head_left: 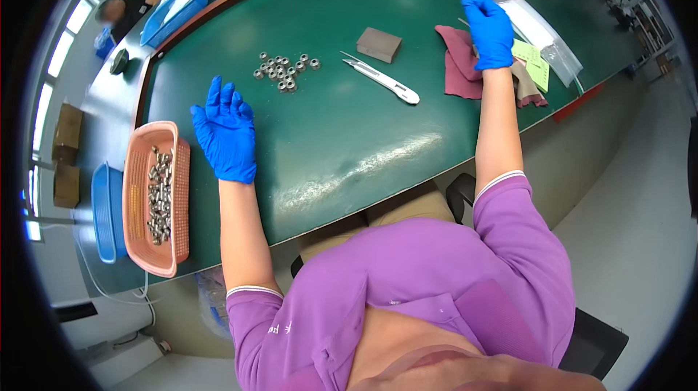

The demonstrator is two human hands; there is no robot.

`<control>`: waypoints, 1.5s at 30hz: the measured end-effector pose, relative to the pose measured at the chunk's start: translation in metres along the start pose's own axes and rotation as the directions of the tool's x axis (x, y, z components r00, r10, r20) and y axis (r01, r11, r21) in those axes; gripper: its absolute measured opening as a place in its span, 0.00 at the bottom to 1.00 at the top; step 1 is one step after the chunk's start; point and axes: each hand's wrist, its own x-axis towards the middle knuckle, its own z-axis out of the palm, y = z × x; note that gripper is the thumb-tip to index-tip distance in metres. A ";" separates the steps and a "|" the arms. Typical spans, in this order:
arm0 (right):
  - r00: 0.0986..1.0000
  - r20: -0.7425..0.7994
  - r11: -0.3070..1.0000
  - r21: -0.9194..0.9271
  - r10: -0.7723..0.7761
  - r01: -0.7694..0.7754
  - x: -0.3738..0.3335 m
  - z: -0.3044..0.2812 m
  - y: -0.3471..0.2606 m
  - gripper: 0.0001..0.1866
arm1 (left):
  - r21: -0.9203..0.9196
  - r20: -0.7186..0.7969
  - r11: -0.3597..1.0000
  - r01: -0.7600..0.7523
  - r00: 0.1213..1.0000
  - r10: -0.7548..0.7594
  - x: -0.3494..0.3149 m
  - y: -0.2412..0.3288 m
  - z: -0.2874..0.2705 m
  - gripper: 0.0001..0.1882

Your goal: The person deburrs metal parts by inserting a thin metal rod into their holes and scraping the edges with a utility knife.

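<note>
Centrally, cutter [389, 83], grey block [379, 44] — left grip [227, 133] unclenched, right grip [491, 33] curled by maroon cloth [459, 64], contents unclear

A creased maroon cloth [458, 70] lies on the green counter [327, 129], partly covered by the right hand [491, 31]. Small silvery hollow parts [281, 70] cluster loosely beyond the left hand [227, 131]; beside that hand, a pink perforated basket [182, 202] holds shiny metal pieces [158, 198].

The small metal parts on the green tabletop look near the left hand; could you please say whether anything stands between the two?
Nothing visible does: only green tabletop shows between the left hand and the small metal parts. The white knife lies to their right.
</note>
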 end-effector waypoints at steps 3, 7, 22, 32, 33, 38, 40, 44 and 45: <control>0.972 0.213 0.995 0.009 -0.096 0.096 -0.041 0.037 -0.022 0.11 | 0.078 -0.058 0.997 -0.025 0.998 0.029 -0.005 0.000 0.007 0.28; 0.807 0.579 0.937 -0.204 -0.118 0.284 -0.072 0.064 -0.051 0.10 | 0.214 -0.113 0.972 -0.096 0.986 0.122 -0.003 0.002 0.001 0.25; 0.645 0.752 0.855 -0.418 0.137 0.306 -0.090 0.073 -0.054 0.15 | 0.997 -0.046 0.069 0.021 0.926 0.375 -0.002 -0.022 -0.009 0.14; 0.656 0.755 0.905 -0.279 0.000 0.322 -0.087 0.083 -0.029 0.17 | 0.994 0.042 -0.112 0.010 0.890 0.455 -0.011 -0.022 0.005 0.12; 0.657 0.754 0.908 -0.289 0.021 0.303 -0.087 0.085 -0.029 0.17 | 0.993 0.021 -0.111 0.033 0.891 0.453 -0.011 -0.022 0.003 0.12; 0.857 0.495 0.975 -0.073 -0.147 0.210 -0.097 0.046 -0.065 0.14 | 0.999 0.045 0.003 -0.052 0.904 0.425 -0.001 -0.039 0.004 0.11; 0.774 0.632 0.997 -0.073 0.050 -0.004 -0.134 0.025 -0.099 0.12 | 0.998 0.059 -0.048 -0.042 0.895 0.443 -0.015 -0.023 0.001 0.11; -0.092 0.969 0.783 -0.128 0.230 0.608 -0.177 -0.065 -0.111 0.11 | 0.993 0.119 -0.050 -0.108 0.890 0.441 -0.003 -0.018 -0.007 0.12; -0.222 0.765 0.675 -0.344 0.605 0.653 -0.191 -0.083 -0.101 0.12 | 0.980 0.124 0.089 -0.177 0.900 0.419 0.005 -0.022 -0.012 0.12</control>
